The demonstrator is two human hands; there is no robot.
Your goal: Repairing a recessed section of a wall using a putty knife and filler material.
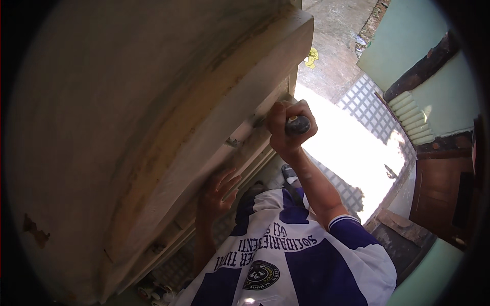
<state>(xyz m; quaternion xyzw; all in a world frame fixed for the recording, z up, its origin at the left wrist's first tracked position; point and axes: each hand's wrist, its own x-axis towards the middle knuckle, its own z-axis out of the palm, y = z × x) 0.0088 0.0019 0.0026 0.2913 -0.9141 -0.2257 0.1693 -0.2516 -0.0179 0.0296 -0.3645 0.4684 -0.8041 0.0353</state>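
A: Nearest the camera?

B: Blue-and-white checked shirt with a round badge, seen from above, filling the lower middle.

A: And the hands?

B: Left hand in shadow, fingers spread, palm flat against the underside of a stepped plaster moulding. Nothing gripped; probably pressed there to steady the body against the wall. Right hand raised higher, arm bare to a short sleeve, fist closed tight around a dark rounded tool handle. Only the butt end showing past the knuckles; working end hidden between fist and moulding, so kind of tool impossible to tell.

A: Where exactly against the moulding?

B: At its lower ledge, close to the outer corner, fist touching or just beside the edge. Handle aimed into the surface, seemingly for pushing or scraping along the ledge.

A: The surface itself?

B: Pale, curved by the lens, streaked with darker grey bands; a small brown chipped patch low at the left.

A: Beyond that?

B: Far below, a tiled floor with a grid pattern, half washed out by bright sunlight. Further off, bare concrete ground with a yellow scrap lying on it. At right, a pale green wall, a row of green balusters and a dark wooden door.
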